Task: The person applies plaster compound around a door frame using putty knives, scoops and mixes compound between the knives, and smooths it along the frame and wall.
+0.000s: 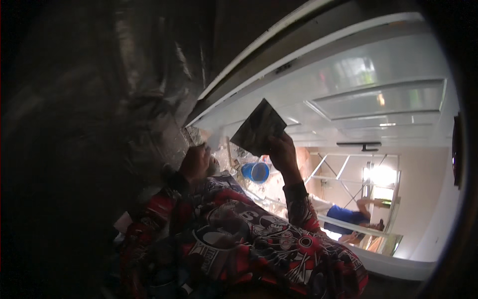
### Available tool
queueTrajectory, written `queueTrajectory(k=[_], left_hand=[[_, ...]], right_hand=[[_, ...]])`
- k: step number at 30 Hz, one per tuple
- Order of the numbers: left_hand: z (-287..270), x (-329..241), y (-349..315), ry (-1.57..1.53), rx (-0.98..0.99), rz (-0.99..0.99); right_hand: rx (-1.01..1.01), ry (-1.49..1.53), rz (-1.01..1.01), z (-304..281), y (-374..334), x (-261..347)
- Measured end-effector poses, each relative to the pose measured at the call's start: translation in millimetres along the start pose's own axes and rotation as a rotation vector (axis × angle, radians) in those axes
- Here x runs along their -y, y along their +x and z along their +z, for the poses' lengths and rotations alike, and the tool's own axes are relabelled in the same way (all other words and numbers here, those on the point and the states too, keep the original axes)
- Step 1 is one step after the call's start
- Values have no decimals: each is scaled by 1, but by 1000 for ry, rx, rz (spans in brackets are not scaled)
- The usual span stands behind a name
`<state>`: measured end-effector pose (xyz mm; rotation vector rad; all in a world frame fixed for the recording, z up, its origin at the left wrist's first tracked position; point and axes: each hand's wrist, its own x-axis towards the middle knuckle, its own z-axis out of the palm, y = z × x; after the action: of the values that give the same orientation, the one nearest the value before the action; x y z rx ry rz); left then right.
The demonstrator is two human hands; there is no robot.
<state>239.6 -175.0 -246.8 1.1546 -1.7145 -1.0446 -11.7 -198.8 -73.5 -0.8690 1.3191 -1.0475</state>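
Note:
My right hand (284, 153) grips the lower right edge of a dark, flat, square board (256, 130), held up tilted with one corner pointing upward. Left of it, my left hand (195, 162) is closed, its fingers curled and partly in shadow. A pale, blurred shape shows just beside those fingers, and I cannot make out what they hold. Below and between my hands stands a blue bucket (255, 172) on the littered floor. Both forearms wear patterned red, black and white sleeves.
A white panelled door (368, 94) with a dark handle (359, 145) spans the upper right. Dark plastic sheeting (144, 74) hangs at left. Beyond the door, a person in a blue shirt (346, 215) works by a metal scaffold (343, 178) near a bright window.

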Motion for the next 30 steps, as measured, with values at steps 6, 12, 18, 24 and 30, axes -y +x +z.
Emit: queueTrajectory(k=[6, 12, 18, 24, 30], left_hand=[[-43, -56, 47, -456, -97, -23], [-63, -98, 61, -289, 78, -8], [-44, -68, 40, 179, 210, 296], [-39, -80, 58, 72, 102, 94], [-21, -134, 76, -119, 165, 219]], right_hand=[[52, -98, -76, -6, -9, 5], [42, 57, -73, -5, -11, 7], [9, 100, -144, 4, -21, 25], [-125, 201, -206, -32, -30, 17], [-216, 227, -214, -39, -33, 18]])
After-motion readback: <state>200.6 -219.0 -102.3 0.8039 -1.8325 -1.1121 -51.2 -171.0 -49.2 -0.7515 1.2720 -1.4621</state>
